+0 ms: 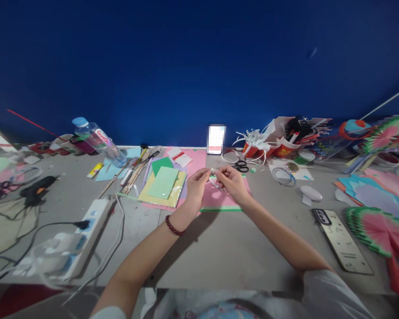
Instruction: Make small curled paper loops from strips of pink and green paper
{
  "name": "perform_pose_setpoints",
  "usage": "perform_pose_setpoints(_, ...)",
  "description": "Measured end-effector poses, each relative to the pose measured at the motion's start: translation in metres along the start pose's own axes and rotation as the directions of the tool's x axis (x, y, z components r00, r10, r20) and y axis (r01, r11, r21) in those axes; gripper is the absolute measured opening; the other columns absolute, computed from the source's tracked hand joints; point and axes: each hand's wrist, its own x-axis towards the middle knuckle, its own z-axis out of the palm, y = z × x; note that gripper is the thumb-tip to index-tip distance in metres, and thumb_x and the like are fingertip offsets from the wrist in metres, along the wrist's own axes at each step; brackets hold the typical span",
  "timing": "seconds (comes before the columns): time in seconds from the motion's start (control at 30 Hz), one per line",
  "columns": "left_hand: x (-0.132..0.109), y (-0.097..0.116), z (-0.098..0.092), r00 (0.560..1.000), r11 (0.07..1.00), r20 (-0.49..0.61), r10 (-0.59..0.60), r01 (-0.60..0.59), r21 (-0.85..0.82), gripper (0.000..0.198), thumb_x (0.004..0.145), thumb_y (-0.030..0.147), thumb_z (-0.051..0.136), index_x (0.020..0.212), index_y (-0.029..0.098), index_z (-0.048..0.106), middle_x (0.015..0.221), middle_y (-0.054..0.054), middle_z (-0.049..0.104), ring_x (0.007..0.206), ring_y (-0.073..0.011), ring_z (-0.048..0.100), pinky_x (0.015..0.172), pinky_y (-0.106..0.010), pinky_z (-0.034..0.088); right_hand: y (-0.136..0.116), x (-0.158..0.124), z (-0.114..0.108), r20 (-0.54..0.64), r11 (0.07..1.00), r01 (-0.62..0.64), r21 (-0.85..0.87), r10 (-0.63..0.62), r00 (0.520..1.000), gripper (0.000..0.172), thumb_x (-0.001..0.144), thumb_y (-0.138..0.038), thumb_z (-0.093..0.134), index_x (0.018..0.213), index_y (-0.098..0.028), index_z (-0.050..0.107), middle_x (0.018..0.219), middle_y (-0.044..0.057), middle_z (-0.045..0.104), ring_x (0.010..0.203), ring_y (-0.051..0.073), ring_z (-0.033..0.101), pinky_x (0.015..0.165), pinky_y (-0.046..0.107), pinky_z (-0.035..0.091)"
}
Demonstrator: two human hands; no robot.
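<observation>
Both of my hands meet above the middle of the table, fingertips close together. A thin white strip (216, 183) runs between them, with a small white end showing at the fingertips; whether it is paper or tape I cannot tell. My left hand (198, 189), with a dark red bead bracelet (174, 226) at the wrist, pinches one part of it. My right hand (232, 182) pinches it from the other side. Beneath the hands lies a pink sheet (224, 201) with a green edge. Black-handled scissors (241, 166) rest just beyond my right hand.
Left of my hands lie a bagged stack of coloured paper (162, 182), wooden sticks (134, 177), a tilted bottle (101, 139) and a power strip (89, 235) with trailing cables. A lit phone (216, 139) stands at the wall. Rightward are red cups (284, 148), another phone (342, 239) and paper fans (375, 228).
</observation>
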Motion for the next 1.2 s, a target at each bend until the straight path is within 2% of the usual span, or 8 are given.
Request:
perform_pose_setpoints(0.33, -0.0015, 0.0001, -0.0005, 1.000, 1.000, 0.021, -0.008, 0.008, 0.017, 0.017, 0.062, 0.027, 0.075, 0.076, 0.017, 0.073, 0.085, -0.003, 0.071, 0.081, -0.0147, 0.061, 0.077, -0.028, 0.045, 0.0005, 0.0009, -0.0004, 0.008, 1.000, 0.009, 0.003, -0.009, 1.000, 0.039, 0.072, -0.052, 0.072, 0.072, -0.019, 0.053, 0.054, -0.005, 0.053, 0.042, 0.006, 0.042, 0.035, 0.017, 0.030)
perform_pose_setpoints(0.6, -0.0002, -0.0009, -0.0008, 0.999, 1.000, 0.052, 0.004, -0.004, -0.003, 0.018, 0.063, 0.030, 0.074, 0.077, 0.018, 0.071, 0.083, -0.003, 0.067, 0.077, -0.0140, 0.058, 0.070, -0.027, 0.045, 0.0015, 0.0008, -0.0014, 0.015, 0.999, 0.043, -0.030, -0.042, 0.999, 0.038, 0.073, -0.052, 0.071, 0.071, -0.019, 0.052, 0.054, -0.005, 0.052, 0.043, 0.007, 0.042, 0.036, 0.017, 0.030)
perform_pose_setpoints(0.83, 0.0013, -0.0011, -0.0012, 0.992, 0.984, 0.021, 0.128, -0.130, 0.124, 0.018, 0.065, 0.033, 0.074, 0.073, 0.018, 0.071, 0.081, -0.004, 0.068, 0.083, -0.0171, 0.059, 0.077, -0.029, 0.045, 0.0023, 0.0020, -0.0006, 0.050, 0.996, 0.086, -0.028, -0.085, 0.995, 0.036, 0.072, -0.048, 0.074, 0.075, -0.020, 0.053, 0.057, -0.005, 0.055, 0.044, 0.007, 0.045, 0.037, 0.018, 0.032)
perform_pose_setpoints(1.03, 0.0017, 0.0045, -0.0037, 0.993, 0.991, 0.063, 0.104, -0.108, 0.077, 0.016, 0.067, 0.032, 0.072, 0.075, 0.018, 0.071, 0.086, -0.005, 0.069, 0.087, -0.0187, 0.060, 0.079, -0.030, 0.046, 0.0007, 0.0019, 0.0010, 0.088, 0.996, 0.089, 0.003, -0.089, 0.992, 0.037, 0.072, -0.046, 0.073, 0.091, -0.021, 0.052, 0.061, -0.007, 0.055, 0.045, 0.007, 0.046, 0.040, 0.018, 0.035)
perform_pose_setpoints(1.2, 0.0079, 0.0064, -0.0076, 0.984, 0.972, 0.073, 0.165, -0.175, 0.156, 0.012, 0.067, 0.029, 0.071, 0.071, 0.018, 0.070, 0.081, -0.003, 0.068, 0.084, -0.0173, 0.059, 0.077, -0.028, 0.045, 0.0018, 0.0017, 0.0004, 0.097, 0.990, 0.138, -0.036, -0.134, 0.986, 0.033, 0.074, -0.045, 0.070, 0.092, -0.022, 0.054, 0.066, -0.005, 0.056, 0.056, 0.010, 0.051, 0.048, 0.020, 0.042)
